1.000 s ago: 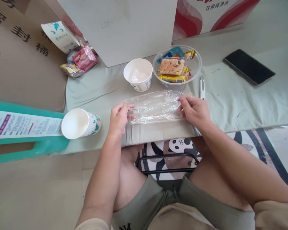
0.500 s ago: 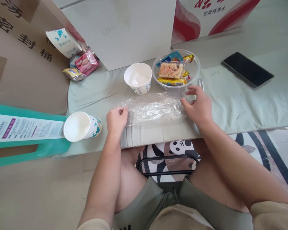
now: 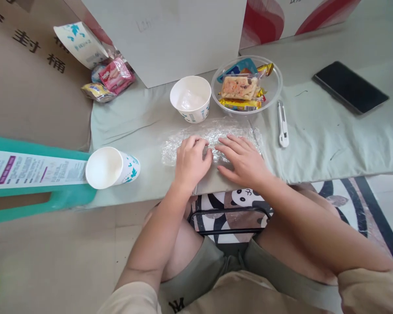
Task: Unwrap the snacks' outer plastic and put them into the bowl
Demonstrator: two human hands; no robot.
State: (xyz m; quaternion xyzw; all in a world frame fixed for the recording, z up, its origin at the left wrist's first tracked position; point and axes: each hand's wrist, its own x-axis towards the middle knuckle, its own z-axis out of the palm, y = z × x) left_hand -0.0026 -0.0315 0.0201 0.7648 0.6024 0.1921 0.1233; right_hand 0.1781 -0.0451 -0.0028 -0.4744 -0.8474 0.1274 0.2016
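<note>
A crinkled sheet of clear plastic wrap lies at the front of the cloth-covered table. My left hand rests on its middle, fingers bent but apart from the thumb. Flat on the wrap's right part lies my right hand, its fingers spread. Just beyond the hands stands a white paper cup with clear plastic inside. Beside that cup, a clear plastic bowl holds several wrapped snacks. A white utility knife lies to the right of my right hand.
Another paper cup lies on its side at the left, near a teal-edged labelled piece. Behind it are a tipped cup and snack packets against cardboard boxes. A black phone lies at the right.
Both hands have moved inward from the wrap's two ends onto its middle and now press on it. My right hand's fingers have spread, and the utility knife beside it is now fully visible.
</note>
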